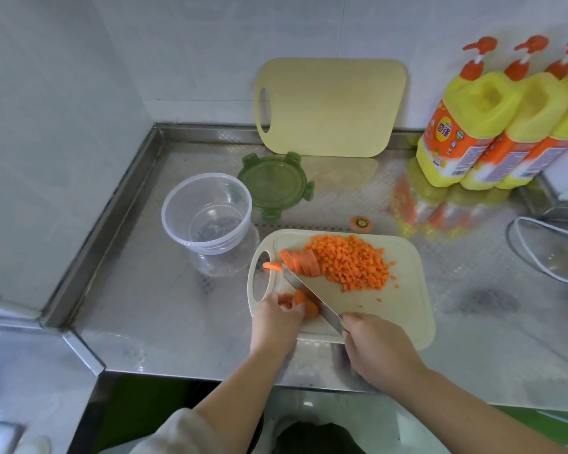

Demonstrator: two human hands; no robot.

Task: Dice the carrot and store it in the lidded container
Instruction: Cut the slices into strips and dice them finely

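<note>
Our right hand (381,348) grips the steel knife (312,298); our left hand (276,319) holds the orange carrot chunk (304,304) at the cream cutting board (400,309)'s near-left corner. Beyond, uncut slices (300,262) and a large diced heap (351,262); farther, the clear round container (207,213) sits unfilled, its green lid (274,183) off.

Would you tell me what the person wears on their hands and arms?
Left hand and right hand are ungloved, with no rings or watch visible. A pale beige fabric sleeve ends near the left elbow; the right forearm is bare.
</note>
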